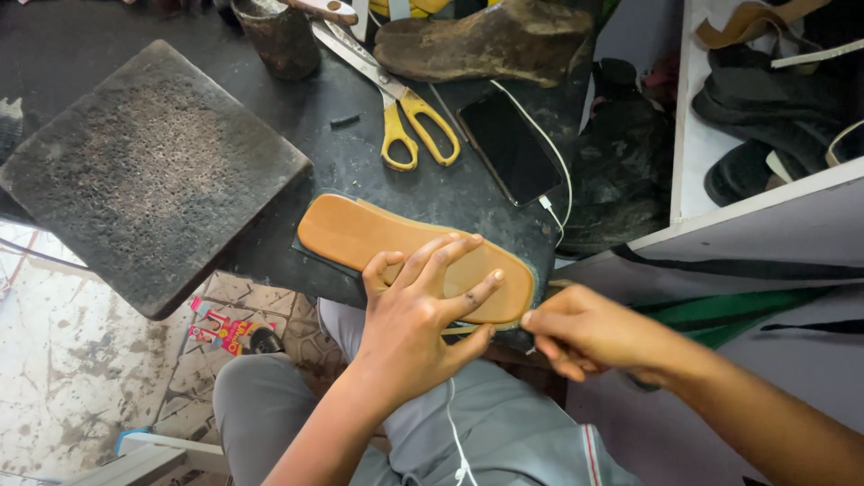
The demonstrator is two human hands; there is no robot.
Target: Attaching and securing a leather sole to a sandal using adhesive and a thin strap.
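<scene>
Left hand: the left hand (423, 310) lies flat with fingers spread wide, pressing down on the tan sandal sole (396, 247); the fingertips reach across the sole's broad end and the thumb hooks under its near edge.
Right hand: the right hand (580, 331) is pinched shut at the sole's rounded end, thumb and forefinger closed on something thin; it looks like a narrow strip or a small blade at the rim, but the view is too poor to say which.
Sole: it lies flat under the left hand's palm, at the near edge of the dark counter (360, 162), with a slightly larger dark layer showing beneath its rim.
Beyond the left fingertips: yellow-handled scissors (400, 103) lie open on the counter, blades pointing away from the hand.
Beyond the right hand: a dark phone (508, 148) lies face up, with a white cable (553, 175) plugged into its near end.
Far from both hands: a worn wooden shoe last (490, 40) lies on its side, and a grimy pot (279, 36) stands beside the scissor tips.
Left of the left hand: a rough dark slab (148, 171) rests on the counter corner, overhanging the stained floor (72, 360).
Below the hands: grey trousers (504, 432) on the person's lap.
Right of the right hand: a white shelf (693, 126) holds dark sandals (765, 99).
</scene>
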